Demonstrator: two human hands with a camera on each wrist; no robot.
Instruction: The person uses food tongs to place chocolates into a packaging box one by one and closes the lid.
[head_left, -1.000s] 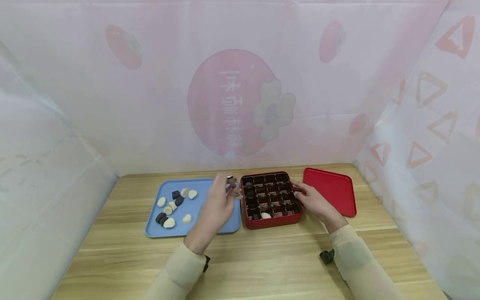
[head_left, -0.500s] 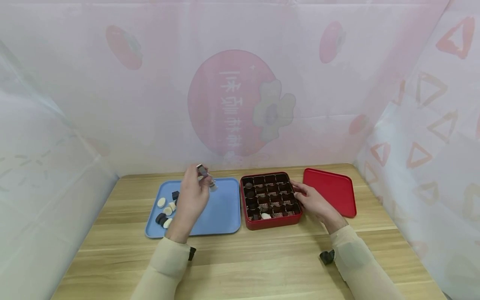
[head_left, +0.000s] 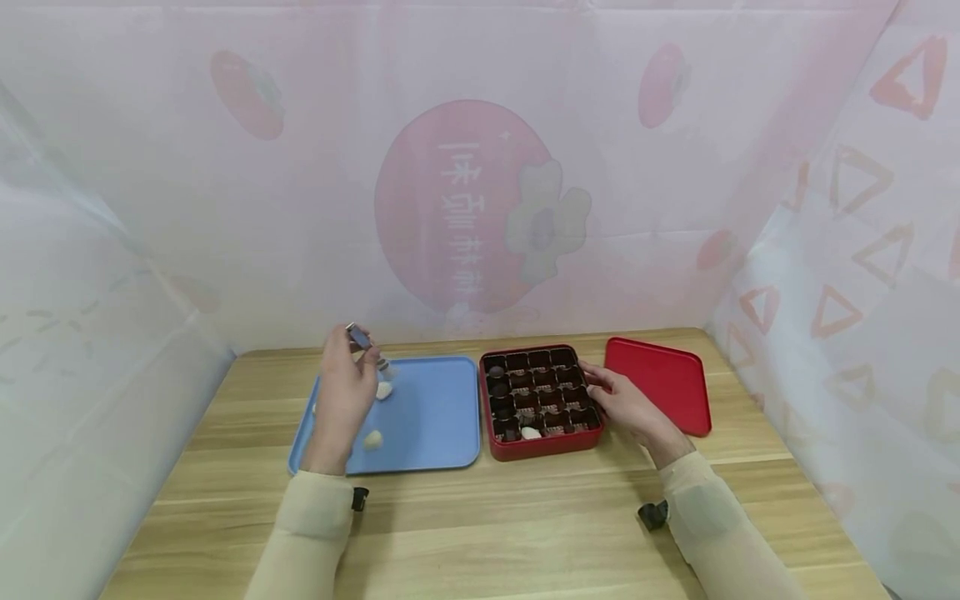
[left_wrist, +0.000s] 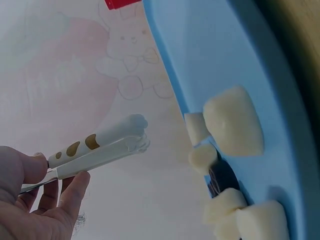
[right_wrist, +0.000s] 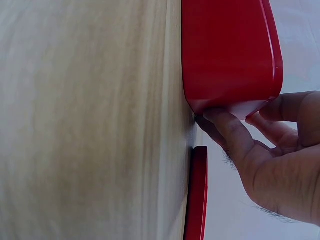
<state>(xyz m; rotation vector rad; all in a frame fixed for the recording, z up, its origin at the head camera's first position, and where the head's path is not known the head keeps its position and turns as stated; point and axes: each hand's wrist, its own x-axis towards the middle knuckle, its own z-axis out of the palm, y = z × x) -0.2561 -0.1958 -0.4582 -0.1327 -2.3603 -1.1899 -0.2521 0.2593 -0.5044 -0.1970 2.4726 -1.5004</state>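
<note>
My left hand (head_left: 347, 392) holds a pair of small tongs (left_wrist: 100, 147) with white, gold-spotted arms and paw-shaped tips. The tongs hang above the blue tray (head_left: 438, 417), nothing between their tips. White and dark chocolates lie on the tray; in the left wrist view a pale chocolate (left_wrist: 234, 122) is nearest the camera, and in the head view my hand covers most of them. My right hand (head_left: 630, 408) grips the right side of a red box (right_wrist: 230, 50), fingers against its wall and thumb near the rim. Dark divided cells fill the box; some hold chocolates, including a white one (head_left: 531, 433).
A red lid (head_left: 663, 383) lies on the wooden table (head_left: 525, 525) right of the box, behind my right hand. The tray's right edge stands close to the box. A pale printed sheet (head_left: 300, 208) encloses the back and sides.
My left hand has moved left with the tongs, from beside the box to over the tray's left part, covering more chocolates. The right hand stays at the box.
</note>
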